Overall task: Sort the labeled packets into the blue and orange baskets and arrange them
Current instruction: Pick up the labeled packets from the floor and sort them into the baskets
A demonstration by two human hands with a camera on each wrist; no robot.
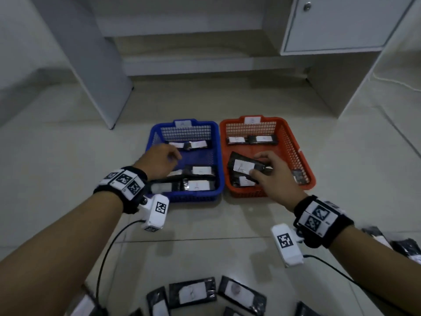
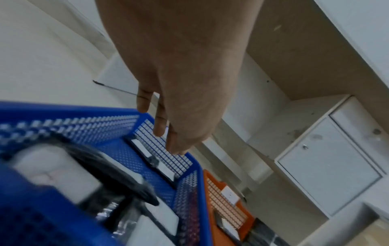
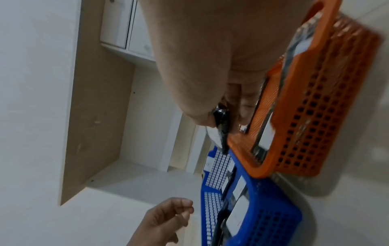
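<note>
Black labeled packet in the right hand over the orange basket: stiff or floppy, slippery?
The packet is probably flexible: its edge bends where the right hand pinches it. The glossy film glints in the right wrist view, so likely somewhat slippery. Flat shape suggests it would slide on the orange basket floor, not roll.

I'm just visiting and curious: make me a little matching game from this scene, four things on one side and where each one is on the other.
Things:
1. left hand
2. right hand
3. blue basket
4. loose packets

Places or states:
a. on the floor nearest the person
b. pinching a packet over the orange basket
c. beside the orange basket, on its left
d. holding nothing, over the blue basket

Pairs: 1-d, 2-b, 3-c, 4-a
</note>
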